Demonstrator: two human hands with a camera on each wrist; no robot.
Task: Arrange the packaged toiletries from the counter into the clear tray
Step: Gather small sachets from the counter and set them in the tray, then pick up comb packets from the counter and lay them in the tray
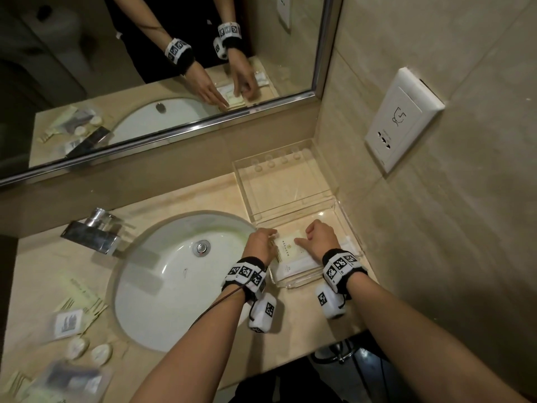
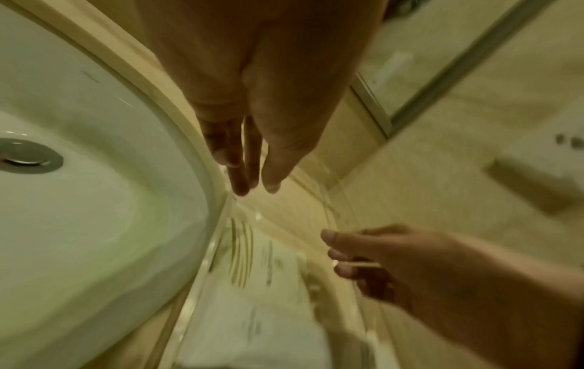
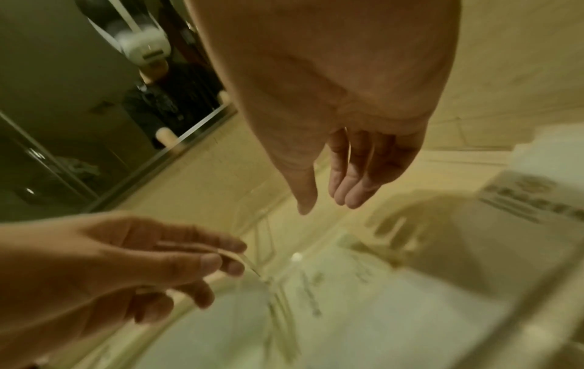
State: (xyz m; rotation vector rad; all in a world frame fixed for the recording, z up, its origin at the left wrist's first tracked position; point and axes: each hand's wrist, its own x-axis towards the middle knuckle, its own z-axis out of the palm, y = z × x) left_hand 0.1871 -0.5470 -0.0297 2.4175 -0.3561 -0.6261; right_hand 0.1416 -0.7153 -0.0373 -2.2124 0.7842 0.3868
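Both hands are over the near compartment of the clear tray [image 1: 279,184], which sits in the right corner of the table [image 1: 203,193] against the wall. The left hand [image 1: 260,241] pinches the edge of a thin flat sachet [image 3: 235,257] between thumb and fingers at the tray's left wall. The right hand [image 1: 319,237] rests knuckles-up on the stacked cream sachets [image 1: 290,253] lying flat in that compartment; its fingers are loosely bent, and I cannot tell whether they hold anything. The far compartment holds nothing. More packets [image 1: 68,322] and two round pieces [image 1: 90,350] lie left of the sink [image 1: 174,271].
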